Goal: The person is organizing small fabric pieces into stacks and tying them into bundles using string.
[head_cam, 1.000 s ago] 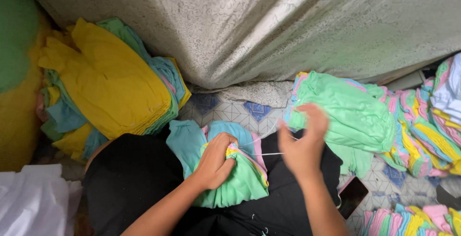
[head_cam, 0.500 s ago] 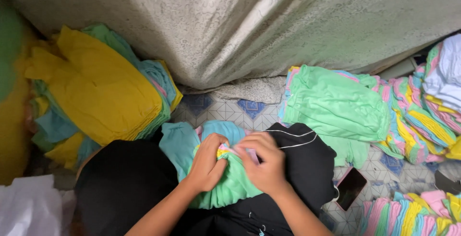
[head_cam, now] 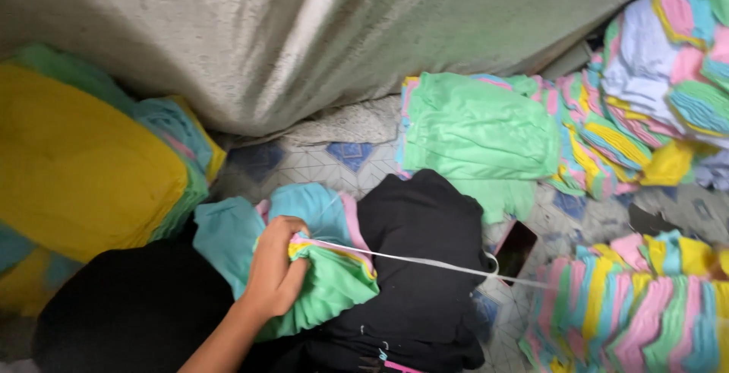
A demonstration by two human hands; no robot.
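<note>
— Left hand (head_cam: pixel 277 270): status?

— Closed. Fingers (head_cam: pixel 298 260) are clenched around a bunched stack of folded cloths (head_cam: pixel 323 267), green, teal, pink and yellow layers. The bundle rests on the person's lap, on black fabric (head_cam: pixel 421 267).

— And the cord?

— White string (head_cam: pixel 425 261) runs from the top of the gripped bundle, taut, out to the right across the black fabric and past a small loop towards the lower right. Its far end is not visible.

— Right hand?

— Out of frame; its condition cannot be determined.

— Surroundings, working outward?

— A dark phone (head_cam: pixel 516 248) lies on the patterned floor (head_cam: pixel 349 153) just right of the black fabric. Beyond it sits a pile of green cloths (head_cam: pixel 478 126). Further right, striped multicoloured stacks (head_cam: pixel 638 312) occupy the lower corner, with more bundles (head_cam: pixel 661 77) at upper right. Left side: a large yellow stack (head_cam: pixel 83 160) with teal edges. A pale grey draped sheet (head_cam: pixel 304 31) covers the whole background.
</note>
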